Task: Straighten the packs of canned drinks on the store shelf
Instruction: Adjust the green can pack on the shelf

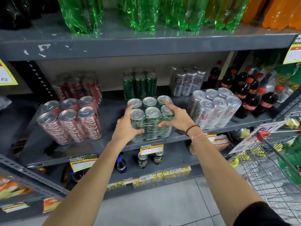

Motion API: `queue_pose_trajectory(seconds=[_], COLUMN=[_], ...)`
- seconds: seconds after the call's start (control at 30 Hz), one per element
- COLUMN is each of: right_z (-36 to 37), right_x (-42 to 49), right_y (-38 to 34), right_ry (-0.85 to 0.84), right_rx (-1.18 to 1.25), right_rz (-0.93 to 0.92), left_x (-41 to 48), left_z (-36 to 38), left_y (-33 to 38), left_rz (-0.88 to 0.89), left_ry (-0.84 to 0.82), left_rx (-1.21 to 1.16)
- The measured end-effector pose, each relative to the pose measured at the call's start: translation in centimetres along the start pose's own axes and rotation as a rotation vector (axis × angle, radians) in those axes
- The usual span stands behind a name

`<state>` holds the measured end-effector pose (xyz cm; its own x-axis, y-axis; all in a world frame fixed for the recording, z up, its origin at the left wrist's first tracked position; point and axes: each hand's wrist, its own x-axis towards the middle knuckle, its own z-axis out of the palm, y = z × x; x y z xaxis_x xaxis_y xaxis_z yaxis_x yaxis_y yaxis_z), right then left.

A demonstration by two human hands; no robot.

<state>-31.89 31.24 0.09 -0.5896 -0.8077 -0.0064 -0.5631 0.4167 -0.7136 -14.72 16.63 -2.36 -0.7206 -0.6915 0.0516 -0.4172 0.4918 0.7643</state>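
Both hands on green six-pack, middle shelf front.
Left hand (126, 126) and right hand (176, 119) clasp the green can pack (150, 119) on the grey shelf (112, 111); fingers spread against its sides, forefingers on can tops.

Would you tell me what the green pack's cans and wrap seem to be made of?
Green pack: the cans look like thin metal, probably aluminium, given their dull silver tops with pull tabs. The wrap looks like clear glossy plastic film, creased and catching glints.

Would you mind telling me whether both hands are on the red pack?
No, the left hand and right hand grip the green pack.
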Motion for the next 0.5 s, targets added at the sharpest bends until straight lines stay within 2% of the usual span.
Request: queue_pose_trajectory(seconds=[0.5], right_z=[0.00], right_x=[-0.37], right_y=[-0.30], right_ry=[-0.031], right_rx=[-0.003], right_rz=[0.040], left_x=[-0.41], left_z=[-0.07], left_y=[0.15], left_rz=[0.023], left_ry=[0.005], left_rx=[0.017])
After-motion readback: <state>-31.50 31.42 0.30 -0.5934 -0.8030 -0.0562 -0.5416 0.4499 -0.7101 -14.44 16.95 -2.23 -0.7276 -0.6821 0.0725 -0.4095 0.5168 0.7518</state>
